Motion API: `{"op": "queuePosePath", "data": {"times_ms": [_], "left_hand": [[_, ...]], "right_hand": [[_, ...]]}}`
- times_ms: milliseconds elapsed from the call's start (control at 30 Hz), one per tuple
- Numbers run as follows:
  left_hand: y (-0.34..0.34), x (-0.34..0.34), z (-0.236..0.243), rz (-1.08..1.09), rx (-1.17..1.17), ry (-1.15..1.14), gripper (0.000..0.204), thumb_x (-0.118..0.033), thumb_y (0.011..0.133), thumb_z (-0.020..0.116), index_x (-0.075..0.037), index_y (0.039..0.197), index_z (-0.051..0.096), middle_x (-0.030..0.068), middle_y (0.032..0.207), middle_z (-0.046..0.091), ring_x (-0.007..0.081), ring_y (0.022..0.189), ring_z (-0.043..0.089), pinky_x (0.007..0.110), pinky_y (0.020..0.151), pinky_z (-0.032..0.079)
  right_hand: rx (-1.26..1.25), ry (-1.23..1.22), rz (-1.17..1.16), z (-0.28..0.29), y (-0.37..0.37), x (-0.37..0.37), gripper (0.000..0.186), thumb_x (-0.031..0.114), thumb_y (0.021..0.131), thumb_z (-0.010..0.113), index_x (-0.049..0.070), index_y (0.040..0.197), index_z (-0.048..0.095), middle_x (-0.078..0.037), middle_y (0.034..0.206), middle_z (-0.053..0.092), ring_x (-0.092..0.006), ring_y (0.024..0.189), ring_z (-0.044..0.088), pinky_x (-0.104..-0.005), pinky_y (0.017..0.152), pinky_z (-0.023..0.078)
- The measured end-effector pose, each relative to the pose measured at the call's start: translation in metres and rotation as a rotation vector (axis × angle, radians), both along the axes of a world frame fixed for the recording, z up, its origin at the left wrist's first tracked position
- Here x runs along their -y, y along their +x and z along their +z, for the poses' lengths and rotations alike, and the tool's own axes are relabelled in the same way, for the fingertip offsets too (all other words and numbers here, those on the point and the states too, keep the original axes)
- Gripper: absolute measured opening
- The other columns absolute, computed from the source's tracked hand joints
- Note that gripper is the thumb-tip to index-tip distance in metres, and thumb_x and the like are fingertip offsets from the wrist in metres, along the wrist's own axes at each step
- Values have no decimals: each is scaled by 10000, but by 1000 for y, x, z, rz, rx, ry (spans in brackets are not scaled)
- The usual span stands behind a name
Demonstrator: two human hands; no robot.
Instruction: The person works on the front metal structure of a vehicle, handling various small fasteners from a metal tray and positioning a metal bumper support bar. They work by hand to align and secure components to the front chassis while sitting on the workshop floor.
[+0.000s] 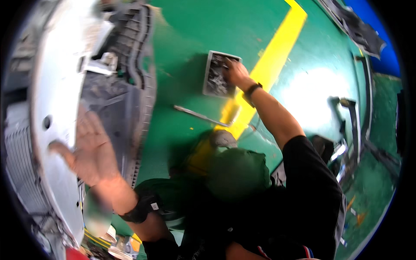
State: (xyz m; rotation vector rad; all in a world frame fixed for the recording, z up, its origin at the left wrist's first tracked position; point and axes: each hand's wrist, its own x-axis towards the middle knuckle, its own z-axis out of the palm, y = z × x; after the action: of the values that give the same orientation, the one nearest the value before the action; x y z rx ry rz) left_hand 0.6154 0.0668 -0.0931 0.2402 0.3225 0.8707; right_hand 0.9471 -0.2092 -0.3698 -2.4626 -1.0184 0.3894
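My left hand (93, 149) is open, palm up and fingers spread, with its thumb against or just over a long pale metal beam (56, 99). Dark grey plastic panelling (108, 102) lies beyond its fingers. My right hand (237, 73) reaches down into a shallow grey tray (206, 76) on the floor. Its fingertips dip among a heap of small dark and silvery metal pieces (218, 82), too blurred to name. Whether those fingers grip a piece is hidden. Between me and the tray lies a long metal rod with a bent end (195, 114).
The green floor (182, 47) carries a broad yellow stripe (277, 41) running past the tray. A finned panel (19, 138) stands left of the beam. Black and grey trim strips (356, 125) and other loose parts lie at the right. My green-clad knee (238, 171) is below the rod.
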Motion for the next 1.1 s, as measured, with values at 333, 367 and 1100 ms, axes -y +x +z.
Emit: {"op": "queuePosePath", "data": {"times_ms": [333, 367, 1100], "left_hand": [[29, 3, -8, 129, -431, 305, 859, -511, 758, 782, -29, 1394, 464, 74, 1396, 536, 212, 1345, 471, 359, 1181, 361], [31, 5, -1, 169, -447, 319, 877, -534, 760, 771, -25, 1400, 453, 77, 1405, 527, 214, 1347, 469, 360, 1180, 362], [55, 6, -14, 356, -395, 472, 582, -533, 817, 749, -91, 1168, 609, 77, 1345, 577, 230, 1287, 537, 404, 1159, 399]], "right_hand": [[-50, -150, -158, -16, -3, -15, 315, 130, 901, 550, -8, 1184, 536, -310, 1031, 635, -473, 956, 625, -517, 830, 518], [-135, -135, -176, 11, -7, -22, 298, 91, 896, 538, -19, 1172, 561, -300, 1004, 644, -467, 941, 632, -511, 822, 523], [10, 1078, 280, 422, -58, -261, 279, 205, 800, 682, 16, 1003, 651, -203, 934, 683, -372, 889, 670, -470, 757, 538]]}}
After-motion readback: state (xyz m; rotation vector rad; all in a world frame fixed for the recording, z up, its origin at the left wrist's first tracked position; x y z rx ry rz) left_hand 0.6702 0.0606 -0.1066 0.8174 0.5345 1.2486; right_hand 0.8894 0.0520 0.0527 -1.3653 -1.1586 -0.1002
